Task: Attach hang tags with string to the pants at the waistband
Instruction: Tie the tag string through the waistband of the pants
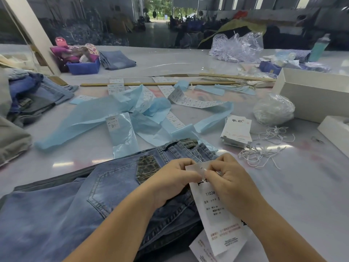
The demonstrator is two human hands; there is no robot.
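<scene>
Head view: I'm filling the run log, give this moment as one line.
step: tagging | left hand: pinches white paper hang tag top | right hand: pinches same | blue denim jeans: flat under hands

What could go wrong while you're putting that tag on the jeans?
Both hands, left hand and right hand, pinch the top of the tag over the jeans. A hard tug there might tear the paper. A second tag lies under it, so two could get strung together by mistake. The loose strings nearby lie in a tangle, so pulling one out might drag others along.
</scene>
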